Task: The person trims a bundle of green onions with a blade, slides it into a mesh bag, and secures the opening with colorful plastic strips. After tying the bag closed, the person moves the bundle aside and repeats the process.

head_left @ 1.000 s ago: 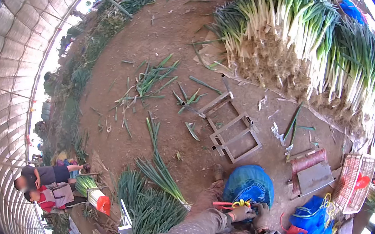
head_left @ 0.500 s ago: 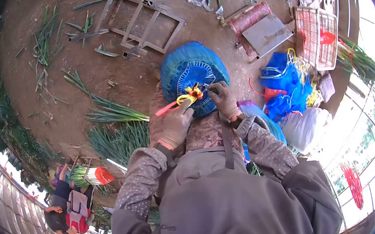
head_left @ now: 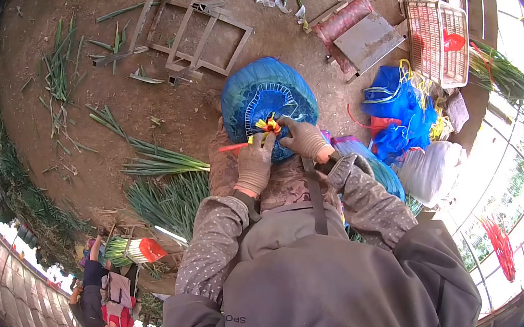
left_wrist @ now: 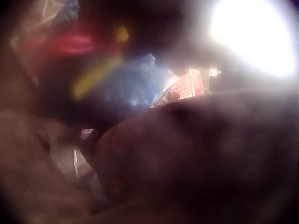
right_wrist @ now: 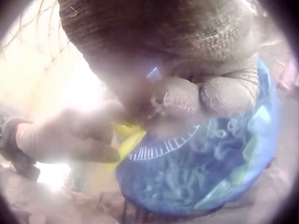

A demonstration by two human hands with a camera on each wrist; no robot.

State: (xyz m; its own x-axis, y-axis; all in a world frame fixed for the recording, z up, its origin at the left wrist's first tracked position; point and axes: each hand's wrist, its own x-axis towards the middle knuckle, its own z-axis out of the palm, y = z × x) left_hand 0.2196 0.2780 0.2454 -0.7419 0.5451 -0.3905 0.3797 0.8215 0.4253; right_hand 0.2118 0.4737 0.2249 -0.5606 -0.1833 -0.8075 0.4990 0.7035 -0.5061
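A full blue mesh bag (head_left: 237, 94) stands between the person's legs, its gathered mouth facing up, with white stitching around it. A yellow drawstring (head_left: 264, 124) and a red strip (head_left: 232, 147) are bunched at that mouth. The gloved left hand (head_left: 255, 162) pinches the yellow drawstring from the near left. Opposite it, the gloved right hand (head_left: 303, 139) holds the gathered mouth and drawstring, its fingers curled in the right wrist view. Much of the left wrist view is blurred, with a yellow strip (left_wrist: 96, 79) before blue mesh. The fingertips mostly hide the knot.
Leeks (head_left: 172, 204) lie at the left, with a metal frame (head_left: 207, 39) ahead. To the right are a low stool (head_left: 370, 42), a plastic crate (head_left: 426, 39), loose blue mesh bags (head_left: 391, 98) and a white sack (head_left: 430, 172). Two people sit at the far left.
The head view has tilted down towards the bag and lap. Since half a second ago, the left hand has drawn closer to the right at the drawstring, its fingers more bent.
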